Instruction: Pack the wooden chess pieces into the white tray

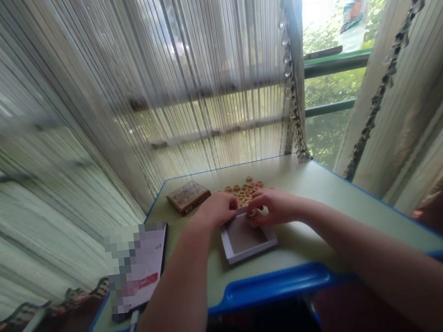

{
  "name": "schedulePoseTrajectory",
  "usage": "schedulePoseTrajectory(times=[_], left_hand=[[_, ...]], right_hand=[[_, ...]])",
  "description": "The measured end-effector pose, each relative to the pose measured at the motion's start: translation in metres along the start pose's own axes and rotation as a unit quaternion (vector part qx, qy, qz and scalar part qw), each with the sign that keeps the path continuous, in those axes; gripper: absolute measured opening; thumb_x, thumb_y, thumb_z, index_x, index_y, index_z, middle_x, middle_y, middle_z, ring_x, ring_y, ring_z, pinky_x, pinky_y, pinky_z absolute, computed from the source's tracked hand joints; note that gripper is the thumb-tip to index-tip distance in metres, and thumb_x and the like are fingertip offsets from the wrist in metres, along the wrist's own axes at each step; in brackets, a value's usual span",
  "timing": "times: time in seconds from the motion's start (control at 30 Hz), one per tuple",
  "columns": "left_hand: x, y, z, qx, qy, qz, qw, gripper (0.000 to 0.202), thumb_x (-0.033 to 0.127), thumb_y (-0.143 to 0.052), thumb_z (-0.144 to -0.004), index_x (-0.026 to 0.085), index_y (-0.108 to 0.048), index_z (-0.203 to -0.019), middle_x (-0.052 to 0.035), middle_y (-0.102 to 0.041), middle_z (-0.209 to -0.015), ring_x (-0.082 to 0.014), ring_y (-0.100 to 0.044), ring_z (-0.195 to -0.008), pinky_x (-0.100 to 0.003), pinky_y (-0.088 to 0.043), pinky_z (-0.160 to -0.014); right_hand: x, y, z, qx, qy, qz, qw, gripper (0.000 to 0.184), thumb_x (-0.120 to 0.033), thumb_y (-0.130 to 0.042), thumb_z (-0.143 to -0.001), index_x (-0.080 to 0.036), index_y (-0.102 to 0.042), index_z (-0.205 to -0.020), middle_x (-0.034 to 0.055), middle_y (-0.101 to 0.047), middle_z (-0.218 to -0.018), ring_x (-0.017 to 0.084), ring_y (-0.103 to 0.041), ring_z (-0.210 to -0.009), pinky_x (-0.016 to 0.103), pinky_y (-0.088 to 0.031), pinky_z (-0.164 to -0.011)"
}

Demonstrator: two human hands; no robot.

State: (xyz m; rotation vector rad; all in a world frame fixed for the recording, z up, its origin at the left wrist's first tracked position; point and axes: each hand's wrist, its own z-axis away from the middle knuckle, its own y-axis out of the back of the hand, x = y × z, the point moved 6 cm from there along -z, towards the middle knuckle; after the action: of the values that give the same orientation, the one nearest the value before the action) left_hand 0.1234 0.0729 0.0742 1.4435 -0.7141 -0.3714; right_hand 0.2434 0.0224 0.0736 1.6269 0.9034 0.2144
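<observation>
A shallow white box tray [251, 255] with a grey-brown floor lies in front of me. Over its far right part, my right hand [268, 207] pinches a round wooden game piece [252, 214] between thumb and fingers. My left hand [220, 208] is at the tray's far left corner, with its fingers curled together. Whatever those fingers grip is hidden. Just beyond both hands, several loose round wooden game pieces [247, 189] lie in a heap, some with reddish marks. My hands partly cover the near side of the heap.
A brown printed box [188, 196] lies left of the heap. At the left edge, a tablet [152, 256] has a white cable [134, 323] attached. The pale table [355, 214] has a blue rim and a raised blue front piece [277, 283]. String curtains [212, 82] hang behind.
</observation>
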Motion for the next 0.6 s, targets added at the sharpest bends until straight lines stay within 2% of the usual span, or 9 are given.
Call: schedulePoseTrajectory(times=[0.17, 0.3, 0.47, 0.6], left_hand=[[0.0011, 0.0007, -0.0003, 0.002, 0.0, -0.005, 1.0, 0.014, 0.022, -0.057, -0.067, 0.019, -0.068, -0.076, -0.0009, -0.066, -0.075, -0.0136, -0.057, -0.068, -0.021, -0.039, -0.058], [0.0052, 0.0028, 0.0007, -0.003, 0.007, -0.006, 1.0, 0.016, 0.02, -0.057, -0.067, 0.018, -0.069, -0.078, -0.0013, -0.067, -0.076, -0.0134, -0.058, -0.069, -0.021, -0.04, -0.058], [0.0088, 0.0044, 0.0012, -0.011, -0.004, -0.013, 1.0, 0.018, 0.019, -0.056, -0.067, 0.018, -0.069, -0.08, -0.0019, -0.068, -0.079, -0.014, -0.059, -0.072, -0.021, -0.041, -0.062], [0.0055, 0.0036, 0.0006, -0.011, 0.005, -0.001, 1.0, 0.019, 0.025, -0.057, -0.068, 0.019, -0.07, -0.081, -0.0015, -0.068, -0.079, -0.0134, -0.059, -0.07, -0.021, -0.041, -0.062]], right_hand=[[-0.004, -0.0062, 0.0013, -0.036, -0.008, -0.005, 0.999, 0.021, -0.022, -0.064, -0.068, -0.023, -0.071, -0.087, 0.0019, -0.06, -0.08, 0.011, -0.052, -0.064, 0.022, -0.038, -0.058], [-0.0004, -0.0044, 0.0016, -0.034, -0.028, -0.006, 0.999, 0.02, -0.02, -0.063, -0.066, -0.022, -0.071, -0.083, 0.0015, -0.06, -0.08, 0.011, -0.052, -0.065, 0.022, -0.04, -0.059], [0.0013, -0.0033, 0.0019, -0.048, -0.032, -0.029, 0.998, 0.024, -0.019, -0.062, -0.065, -0.022, -0.071, -0.087, 0.0012, -0.061, -0.079, 0.012, -0.053, -0.067, 0.021, -0.04, -0.06], [0.0017, 0.0, 0.0018, -0.044, -0.039, -0.036, 0.998, 0.024, -0.02, -0.062, -0.067, -0.022, -0.07, -0.089, 0.0012, -0.062, -0.08, 0.012, -0.054, -0.068, 0.023, -0.041, -0.062]])
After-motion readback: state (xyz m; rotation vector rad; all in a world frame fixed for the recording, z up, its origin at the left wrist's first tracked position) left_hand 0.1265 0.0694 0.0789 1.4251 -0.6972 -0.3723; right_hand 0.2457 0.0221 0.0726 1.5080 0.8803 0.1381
